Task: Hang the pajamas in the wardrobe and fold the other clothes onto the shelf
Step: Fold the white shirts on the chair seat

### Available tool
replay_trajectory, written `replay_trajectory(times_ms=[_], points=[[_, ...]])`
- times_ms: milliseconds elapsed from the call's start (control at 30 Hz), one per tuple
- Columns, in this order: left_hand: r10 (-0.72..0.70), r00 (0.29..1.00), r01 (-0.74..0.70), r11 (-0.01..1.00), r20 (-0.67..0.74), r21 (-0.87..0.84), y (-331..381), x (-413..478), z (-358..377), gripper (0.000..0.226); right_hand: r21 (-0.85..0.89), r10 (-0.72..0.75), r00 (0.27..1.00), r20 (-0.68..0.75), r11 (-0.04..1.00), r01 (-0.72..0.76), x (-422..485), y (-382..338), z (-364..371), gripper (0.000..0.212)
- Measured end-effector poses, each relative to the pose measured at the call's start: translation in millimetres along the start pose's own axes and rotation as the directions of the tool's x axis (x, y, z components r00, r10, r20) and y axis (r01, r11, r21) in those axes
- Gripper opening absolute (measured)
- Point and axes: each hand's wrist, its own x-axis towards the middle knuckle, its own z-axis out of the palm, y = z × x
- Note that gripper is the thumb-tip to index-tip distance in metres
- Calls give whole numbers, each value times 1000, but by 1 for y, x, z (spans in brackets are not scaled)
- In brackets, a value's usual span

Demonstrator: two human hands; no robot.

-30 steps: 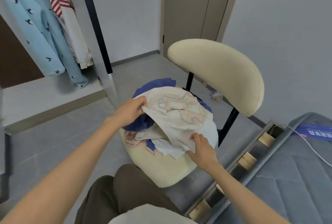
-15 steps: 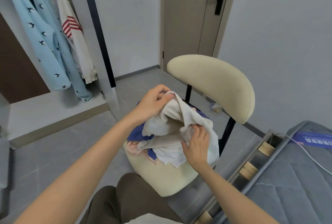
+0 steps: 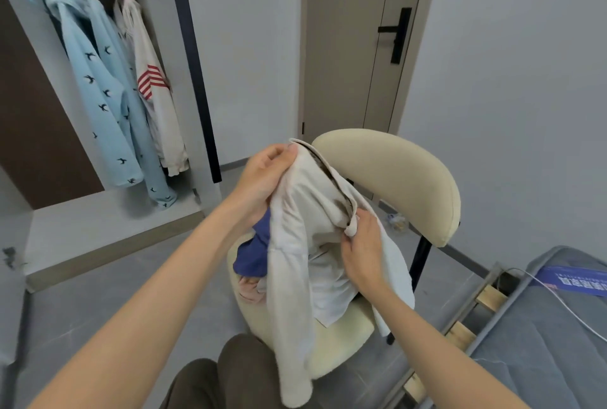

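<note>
A cream long-sleeved garment [image 3: 295,251] hangs lifted above the cream chair [image 3: 394,172]. My left hand [image 3: 262,175] grips its top edge near the collar. My right hand [image 3: 361,244] pinches a bunched fold of it lower down on the right. One sleeve dangles down past the seat. Under it on the seat lie a blue garment [image 3: 253,254] and a pink one [image 3: 251,287]. In the open wardrobe [image 3: 98,228] at the left, light blue bird-print pajamas [image 3: 108,96] and a white top with red stripes [image 3: 154,93] hang on hangers.
A closed door [image 3: 354,47] with a black handle stands behind the chair. A grey mattress [image 3: 542,343] on a slatted frame, with a white cable across it, fills the lower right. The wardrobe's floor board is bare under the hanging clothes. My knees are at the bottom centre.
Both hands have lifted the cream garment up off the pile on the chair, so it now hangs with a sleeve dangling. The view has tilted upward.
</note>
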Motion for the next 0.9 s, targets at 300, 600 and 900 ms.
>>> replay_trajectory(times_ms=[300,600,900], points=[[141,933,-95,984,-331,150,14,1,-46,21,127,-8,987,-163,991,29,43,-48,-71,20],[606,713,-457,784,-353,421,84,-1,-44,12,255,-83,903,-421,945,206,101,-132,-157,26],[762,554,-621,646,-334,444,175,2,-31,18,385,-153,838,-524,835,394,136,-203,-225,30]])
